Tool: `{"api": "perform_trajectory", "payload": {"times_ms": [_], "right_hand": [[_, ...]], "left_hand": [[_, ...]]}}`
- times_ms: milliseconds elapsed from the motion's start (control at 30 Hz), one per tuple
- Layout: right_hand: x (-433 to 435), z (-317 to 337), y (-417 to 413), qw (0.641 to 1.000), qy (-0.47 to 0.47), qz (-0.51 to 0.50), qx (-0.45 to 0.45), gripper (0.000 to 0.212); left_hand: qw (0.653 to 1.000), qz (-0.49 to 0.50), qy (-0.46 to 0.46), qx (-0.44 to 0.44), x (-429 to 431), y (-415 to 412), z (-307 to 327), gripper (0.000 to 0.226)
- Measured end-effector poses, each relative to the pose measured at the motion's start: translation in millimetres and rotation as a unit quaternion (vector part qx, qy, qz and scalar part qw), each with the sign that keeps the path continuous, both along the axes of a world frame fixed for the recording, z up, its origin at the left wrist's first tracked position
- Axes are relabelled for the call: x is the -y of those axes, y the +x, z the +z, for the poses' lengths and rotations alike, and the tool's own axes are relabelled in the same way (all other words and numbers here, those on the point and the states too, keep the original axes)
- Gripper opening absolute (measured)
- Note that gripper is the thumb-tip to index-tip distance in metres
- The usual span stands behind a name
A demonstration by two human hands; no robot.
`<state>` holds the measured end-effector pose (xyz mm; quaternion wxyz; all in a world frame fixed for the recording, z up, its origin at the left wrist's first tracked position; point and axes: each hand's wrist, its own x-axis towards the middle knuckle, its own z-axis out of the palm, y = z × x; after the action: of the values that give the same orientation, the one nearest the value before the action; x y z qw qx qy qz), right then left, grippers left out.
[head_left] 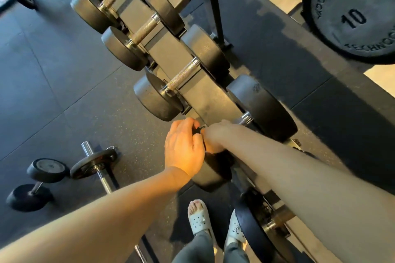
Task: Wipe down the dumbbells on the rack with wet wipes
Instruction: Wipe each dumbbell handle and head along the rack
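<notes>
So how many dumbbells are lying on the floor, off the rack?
1. A small black round-headed dumbbell lies on the dark rubber floor at lower left, beside a chrome barbell with a black plate. Others may be hidden or out of frame.

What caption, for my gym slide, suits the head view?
Left hand and right hand hold a dumbbell on the rack.

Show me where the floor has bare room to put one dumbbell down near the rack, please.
Bare floor lies left of the rack, beyond the loose dumbbell and the barbell. A smaller patch lies between the barbell and the left hand. The rack itself is crowded, and the right hand joins the left at its near dumbbell.
</notes>
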<state>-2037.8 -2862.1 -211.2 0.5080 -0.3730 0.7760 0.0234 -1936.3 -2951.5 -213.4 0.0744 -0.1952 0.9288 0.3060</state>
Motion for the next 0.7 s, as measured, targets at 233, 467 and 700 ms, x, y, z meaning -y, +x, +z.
{"api": "perform_trajectory", "payload": {"times_ms": [233,467,700], "right_hand": [[12,1,-13,0.990,0.054,-0.107,0.075,0.019],[-48,-16,46,0.918,-0.236,-0.215,-0.236,0.023],[-13,-16,16,0.835,-0.271,-0.439,-0.194,0.026]], "left_hand": [[1.000,0.013,0.025,-0.012,1,2,-2,0.046],[0.989,0.077,0.121,-0.034,-1,2,7,0.025],[0.971,0.123,0.180,-0.095,87,-30,24,0.012]]}}
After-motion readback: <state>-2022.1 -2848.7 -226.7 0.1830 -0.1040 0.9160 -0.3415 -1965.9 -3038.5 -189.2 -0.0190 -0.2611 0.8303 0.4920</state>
